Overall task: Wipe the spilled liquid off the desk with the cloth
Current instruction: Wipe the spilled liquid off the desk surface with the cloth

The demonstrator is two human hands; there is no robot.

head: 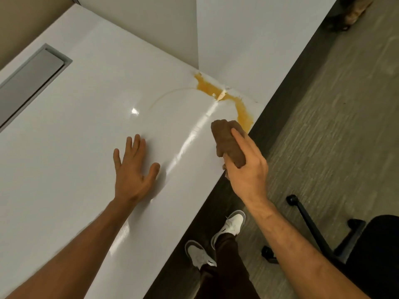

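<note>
1. Head view, bottom of the frame: two white sneakers [216, 238] stand on the grey carpet [323, 137] below the desk's edge, with the black base of an office chair [313, 231] at lower right.
2. Lower centre: the left hand [131, 169] lies flat on the white desk [64, 169], palm down, fingers spread apart and gripping nothing.
3. Right of centre: the right hand [246, 167] is closed around a bunched brown cloth [226, 141], fingers wrapped over it, at the desk's right edge. Whether the cloth touches the surface cannot be told.
4. Just beyond the cloth: the orange-brown spilled liquid [244, 111] runs from the desk's edge up along the base of the white partition [248, 39] to the corner, where a second patch sits. A thin curved ring mark trails off to the left of it.
5. Upper left of the frame: a grey rectangular cable hatch [32, 78] is set into the desk, well apart from the spill.
</note>
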